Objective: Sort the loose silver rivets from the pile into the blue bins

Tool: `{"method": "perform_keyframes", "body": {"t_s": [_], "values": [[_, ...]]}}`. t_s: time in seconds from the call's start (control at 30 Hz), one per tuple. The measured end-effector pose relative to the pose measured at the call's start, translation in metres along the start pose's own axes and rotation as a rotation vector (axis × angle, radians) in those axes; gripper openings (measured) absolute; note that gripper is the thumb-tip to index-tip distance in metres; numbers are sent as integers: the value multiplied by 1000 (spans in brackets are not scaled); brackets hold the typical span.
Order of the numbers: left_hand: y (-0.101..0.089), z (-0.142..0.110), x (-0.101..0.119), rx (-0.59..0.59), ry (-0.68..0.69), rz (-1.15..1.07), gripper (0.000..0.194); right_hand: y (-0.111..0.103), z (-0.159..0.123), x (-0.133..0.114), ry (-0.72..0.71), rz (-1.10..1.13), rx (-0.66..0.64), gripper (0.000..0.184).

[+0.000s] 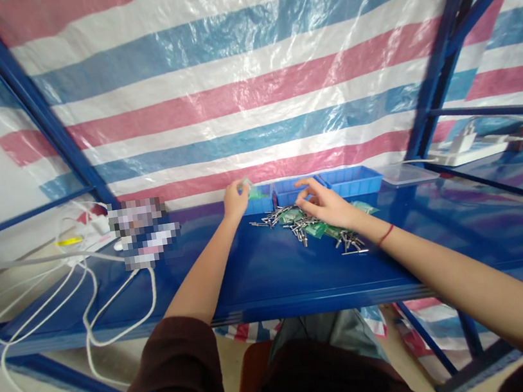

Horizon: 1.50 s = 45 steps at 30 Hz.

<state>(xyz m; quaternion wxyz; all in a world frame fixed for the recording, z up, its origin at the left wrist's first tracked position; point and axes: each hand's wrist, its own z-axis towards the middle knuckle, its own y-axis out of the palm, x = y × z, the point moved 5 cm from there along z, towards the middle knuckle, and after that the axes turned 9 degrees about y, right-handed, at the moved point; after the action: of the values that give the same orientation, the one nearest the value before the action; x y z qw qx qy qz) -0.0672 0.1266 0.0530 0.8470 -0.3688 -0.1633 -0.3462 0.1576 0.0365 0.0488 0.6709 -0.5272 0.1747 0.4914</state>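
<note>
Left hand [238, 196] is pinching a small green packet [247, 183] right by the left blue bin [260, 208]; can't make out what's inside. Right hand [316, 202] is over the pile on the desk [273, 282], fingers apart. That packet looks light, floppy, probably slick, so I'd grab an edge. Loose metal pins [302, 237] look stiff, likely rolly: pinch mid-shank.

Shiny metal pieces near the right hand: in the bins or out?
Out: these metal pieces lie loose on the blue table, in front of the bins.
</note>
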Motion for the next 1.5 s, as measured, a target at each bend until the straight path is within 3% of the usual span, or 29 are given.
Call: {"method": "perform_keyframes", "body": {"t_s": [0.1,0.23,0.4,0.53,0.83,1.07,1.23,1.4,1.5], "values": [[4,-7,-3,-214,104,336,37,-2,-1,-5,-45,-141,0,29],[8,-16,0,-355,124,461,51,-2,-6,-14,-169,-394,-142,14],[7,-18,11,-319,261,436,44,0,-17,-19,-260,-643,-313,19],[12,-20,11,-420,270,392,43,3,-18,-16,-253,-795,-328,20],[9,-27,14,-374,223,443,55,9,-21,-22,-222,-1003,-288,17],[8,-33,31,-299,255,441,50,16,-17,-14,-206,-1032,-314,17],[12,-42,57,-274,398,328,42,19,-18,-15,-204,-1030,-274,14],[18,-54,88,-275,596,115,33,8,-13,-14,-84,-834,-168,10],[25,-62,104,-347,683,-58,31,-2,-9,-14,27,-639,-113,11]]}}
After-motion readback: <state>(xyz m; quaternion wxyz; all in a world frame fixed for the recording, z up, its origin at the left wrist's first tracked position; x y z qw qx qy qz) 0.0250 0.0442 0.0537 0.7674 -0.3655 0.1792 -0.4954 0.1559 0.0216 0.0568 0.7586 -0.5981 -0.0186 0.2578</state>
